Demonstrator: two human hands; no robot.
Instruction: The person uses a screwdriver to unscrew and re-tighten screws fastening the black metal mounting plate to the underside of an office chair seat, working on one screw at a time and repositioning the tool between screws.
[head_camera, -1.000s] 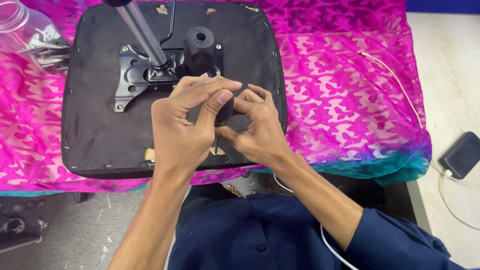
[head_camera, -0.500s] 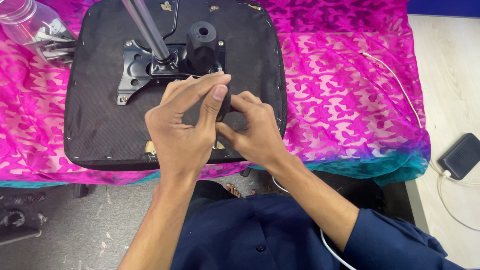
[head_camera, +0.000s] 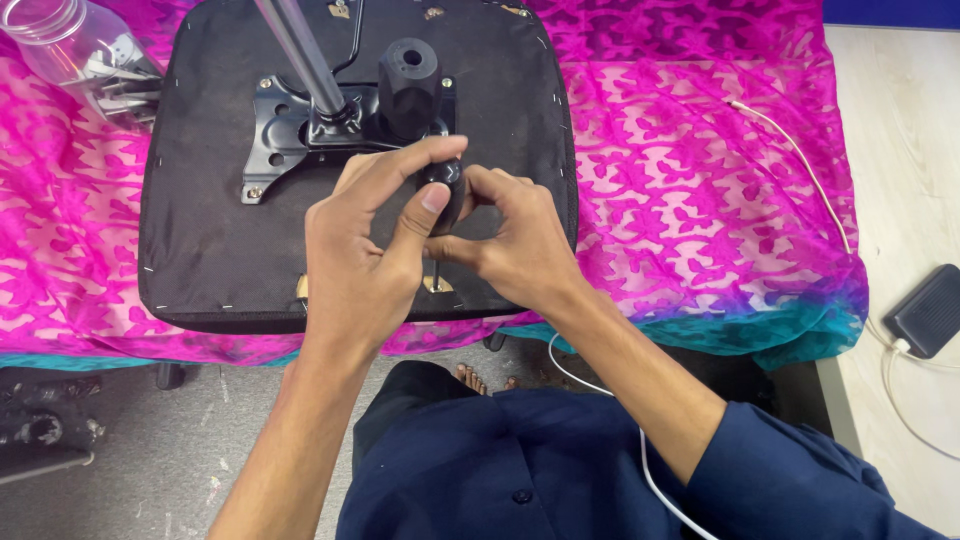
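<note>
**Both hands closed on a screwdriver handle over an upturned chair seat**

At far left a clear plastic jar (head_camera: 62, 35) lies on the pink patterned cloth (head_camera: 690, 190), with grey metal parts (head_camera: 120, 80) just beside its mouth. The cloth covers the work surface and ends in a teal border along the near edge.

An upturned black chair seat (head_camera: 210, 240) rests on the cloth, underside facing up. A black metal mounting plate (head_camera: 275, 135) is fixed to its far half, with screw heads visible at the corners. A grey metal rod (head_camera: 300, 55) rises from the plate, tilted toward the far left. A black cylindrical knob (head_camera: 408, 85) stands just right of the rod.

The left hand (head_camera: 360, 255) sits over the near centre of the seat. Its fingers are curled, with the thumb and forefinger pinching the black screwdriver handle (head_camera: 443, 185). The right hand (head_camera: 515, 250) touches the left and grips the same handle from the right, fingers bent and pressed together. The thin shaft (head_camera: 434, 272) runs upright below the handle to a brass-coloured fitting (head_camera: 436, 286) near the seat's near edge. Whether the tip is seated cannot be told.

A white cable (head_camera: 800, 160) crosses the cloth at right. A dark power adapter (head_camera: 930, 310) lies on the pale floor, well apart.
</note>
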